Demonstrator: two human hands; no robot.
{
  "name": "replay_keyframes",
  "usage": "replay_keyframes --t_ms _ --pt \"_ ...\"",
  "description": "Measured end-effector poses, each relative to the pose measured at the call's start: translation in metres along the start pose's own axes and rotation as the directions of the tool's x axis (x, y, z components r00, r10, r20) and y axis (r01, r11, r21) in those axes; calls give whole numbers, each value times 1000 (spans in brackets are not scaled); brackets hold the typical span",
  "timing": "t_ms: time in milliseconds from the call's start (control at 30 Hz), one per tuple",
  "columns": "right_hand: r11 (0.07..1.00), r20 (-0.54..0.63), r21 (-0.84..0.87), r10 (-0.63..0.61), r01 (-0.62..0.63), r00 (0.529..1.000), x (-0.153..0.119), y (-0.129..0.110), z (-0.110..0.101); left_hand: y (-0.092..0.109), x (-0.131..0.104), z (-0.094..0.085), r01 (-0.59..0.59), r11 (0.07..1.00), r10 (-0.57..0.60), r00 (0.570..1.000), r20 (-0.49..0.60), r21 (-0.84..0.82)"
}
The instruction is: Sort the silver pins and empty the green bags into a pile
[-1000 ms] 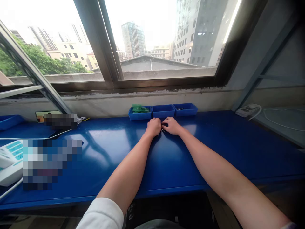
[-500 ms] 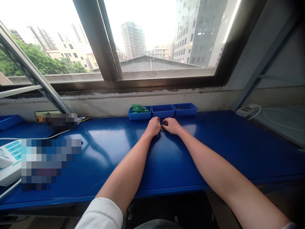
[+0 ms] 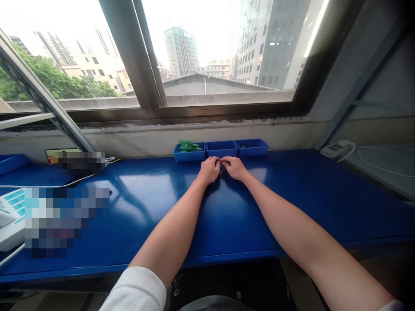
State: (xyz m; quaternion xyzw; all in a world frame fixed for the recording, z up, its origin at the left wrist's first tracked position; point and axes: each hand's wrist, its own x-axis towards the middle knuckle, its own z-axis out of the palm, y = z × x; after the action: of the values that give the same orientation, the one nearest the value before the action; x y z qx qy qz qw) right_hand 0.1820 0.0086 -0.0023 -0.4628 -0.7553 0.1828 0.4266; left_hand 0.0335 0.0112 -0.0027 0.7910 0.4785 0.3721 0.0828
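My left hand (image 3: pixel 210 169) and my right hand (image 3: pixel 234 167) meet above the blue tabletop, just in front of the bins. Both have their fingers curled, with the fingertips pinched together and touching or almost touching. What they pinch is hidden or too small to name. Beneath and between them lie several small thin dark pieces (image 3: pixel 222 174), partly covered by the hands. Behind stand a blue bin (image 3: pixel 189 158) with green packets (image 3: pixel 189 147), a middle blue bin (image 3: pixel 222 152) and a right-hand blue bin (image 3: pixel 254 151) with small metal parts.
A white device with teal keys (image 3: pixel 13 216) and a pixelated patch are on the left. Farther back there, a phone-like screen (image 3: pixel 53 156) leans near another blue bin (image 3: pixel 13 163). A white power strip (image 3: pixel 337 149) with a cable sits at the back right.
My right hand has moved slightly left, so its fingertips now meet those of my left hand. The gap between the two hands has closed.
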Motion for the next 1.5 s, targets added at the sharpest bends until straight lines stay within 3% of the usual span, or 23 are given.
replay_keyframes --t_ms 233,400,600,733,900,1200,1300,1500 --pt "978 -138 195 107 -79 985 2 -1 -2 3 0 0 -97 992 96 995 -25 -77" --pt "973 -184 205 149 -111 971 2 -2 -3 1 0 -1 -63 997 58 995 -82 -50" --pt "950 -195 294 166 -104 967 4 -1 -5 4 -1 -4 -12 1000 11 998 -65 -16" --pt "977 -320 132 199 -164 926 6 2 -14 5 -1 -7 122 990 -115 988 -101 65" --pt "972 -409 -148 109 -184 906 8 13 -27 2 0 -9 228 965 -221 973 -62 128" --pt "960 -468 -13 241 -279 850 9 19 -38 2 -1 -8 212 968 -212 977 -13 138" --pt "929 -449 -94 280 -357 848 8 23 -36 2 -1 -7 203 968 -206 979 0 147" --pt "897 -269 -210 330 -390 905 6 27 -28 2 -1 -7 198 968 -204 979 22 156"
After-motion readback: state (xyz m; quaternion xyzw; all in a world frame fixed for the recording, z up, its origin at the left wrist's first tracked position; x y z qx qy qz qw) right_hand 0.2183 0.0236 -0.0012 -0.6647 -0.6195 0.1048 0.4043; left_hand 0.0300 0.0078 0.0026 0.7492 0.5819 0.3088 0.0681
